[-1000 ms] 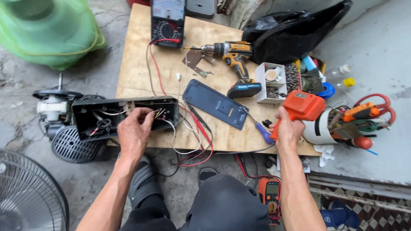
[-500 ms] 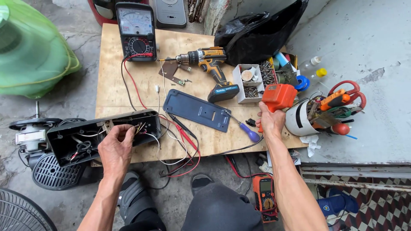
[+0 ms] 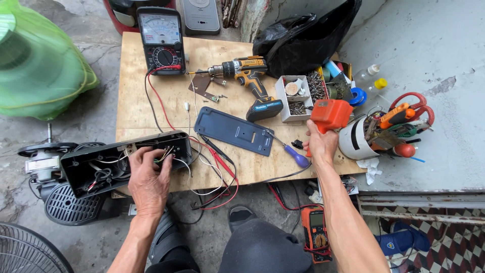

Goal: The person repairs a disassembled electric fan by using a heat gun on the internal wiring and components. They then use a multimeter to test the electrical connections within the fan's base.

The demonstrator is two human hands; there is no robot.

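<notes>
My left hand (image 3: 149, 179) rests on the open black base housing (image 3: 101, 167) of a fan, fingers among its loose wires at the board's front left corner. My right hand (image 3: 319, 144) grips the handle of an orange gun-shaped tool (image 3: 331, 114) held upright over the board's right edge. Between the hands lie a dark blue cover plate (image 3: 235, 130) and a purple-handled screwdriver (image 3: 295, 154). Red and black probe leads (image 3: 217, 162) run from the housing toward an analog multimeter (image 3: 161, 33).
On the plywood board (image 3: 151, 103): a cordless drill (image 3: 247, 76), a small parts box (image 3: 300, 93). A black bag (image 3: 303, 35) lies behind. A white tub of tools (image 3: 376, 134) stands right, an orange digital meter (image 3: 316, 232) on the floor, a fan grille (image 3: 25, 253) bottom left.
My right hand has raised the orange tool slightly and kept hold of it. My left hand stays on the housing wires. The view has shifted so the board sits further right.
</notes>
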